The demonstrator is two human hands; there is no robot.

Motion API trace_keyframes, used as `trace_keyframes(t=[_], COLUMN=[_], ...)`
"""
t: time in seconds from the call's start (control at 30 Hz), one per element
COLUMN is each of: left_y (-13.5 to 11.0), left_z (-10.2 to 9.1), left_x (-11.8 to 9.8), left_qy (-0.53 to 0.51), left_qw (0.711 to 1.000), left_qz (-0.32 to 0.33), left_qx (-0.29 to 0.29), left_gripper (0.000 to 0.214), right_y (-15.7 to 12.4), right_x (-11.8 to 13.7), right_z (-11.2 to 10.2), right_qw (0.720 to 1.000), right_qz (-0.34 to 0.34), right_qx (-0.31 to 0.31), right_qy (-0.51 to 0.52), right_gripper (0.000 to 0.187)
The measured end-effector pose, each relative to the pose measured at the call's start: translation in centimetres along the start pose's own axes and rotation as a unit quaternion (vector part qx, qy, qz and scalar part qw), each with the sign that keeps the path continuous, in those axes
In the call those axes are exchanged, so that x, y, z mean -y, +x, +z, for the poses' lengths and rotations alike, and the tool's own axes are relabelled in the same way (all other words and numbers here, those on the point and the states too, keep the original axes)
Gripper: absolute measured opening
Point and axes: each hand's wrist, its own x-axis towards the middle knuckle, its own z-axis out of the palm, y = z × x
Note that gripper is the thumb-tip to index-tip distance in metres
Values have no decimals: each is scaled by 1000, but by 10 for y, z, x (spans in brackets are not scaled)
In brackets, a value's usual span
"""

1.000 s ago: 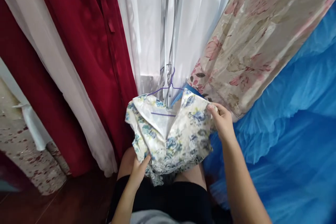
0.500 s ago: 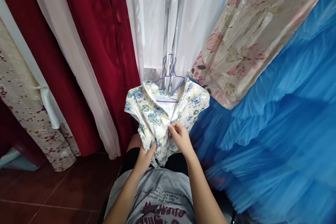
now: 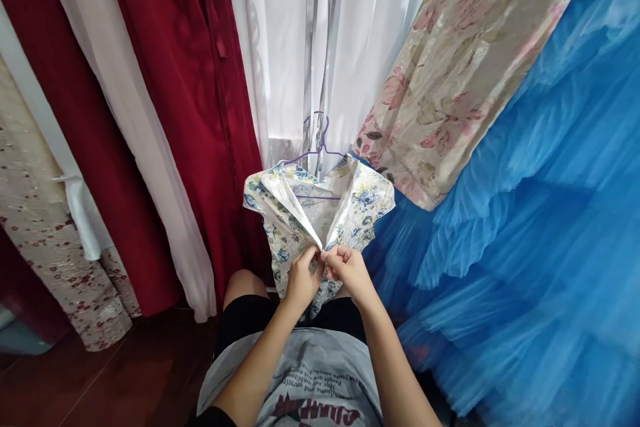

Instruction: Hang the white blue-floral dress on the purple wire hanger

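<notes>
A white short-sleeved blouse with blue and yellow flowers lies spread over my lap, its V-neck open. Through its shoulders runs a purple wire hanger, hook pointing away from me. My left hand pinches the left front edge of the blouse at the bottom of the V. Right beside it, my right hand pinches the opposite front edge, the fingertips of both hands nearly touching. Any button between the fingers is hidden. The blouse's lower part is mostly covered by my hands and forearms.
Long dark red cloth and a white gown with grey ribbons hang in front. A beige floral dress and a ruffled blue tulle gown crowd the right. Reddish floor tiles show at lower left.
My left hand has moved up and right from the blouse's lower side to the front edge beside my right hand. The neckline now spreads into a wider, straighter V.
</notes>
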Motion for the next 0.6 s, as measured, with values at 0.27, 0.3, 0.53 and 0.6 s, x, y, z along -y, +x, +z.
trace_keyframes(t=[0.27, 0.3, 0.53, 0.6], left_y=[-4, -4, 54, 95], left_z=[-20, -23, -67, -84], left_x=[-12, -10, -7, -21], left_qy=[100, 112, 87, 59], left_qw=[986, 984, 986, 994], left_qz=[-2, -4, 28, 65], left_qx=[131, 140, 142, 60], left_gripper=[13, 13, 14, 28], right_y=[111, 121, 113, 108], right_x=[119, 129, 122, 121], right_z=[-1, 2, 13, 11], right_qw=[988, 987, 991, 991], right_qz=[-55, -53, -109, -117], right_qx=[-70, -79, -53, -59], right_qy=[123, 128, 61, 42], right_gripper=[13, 12, 18, 20])
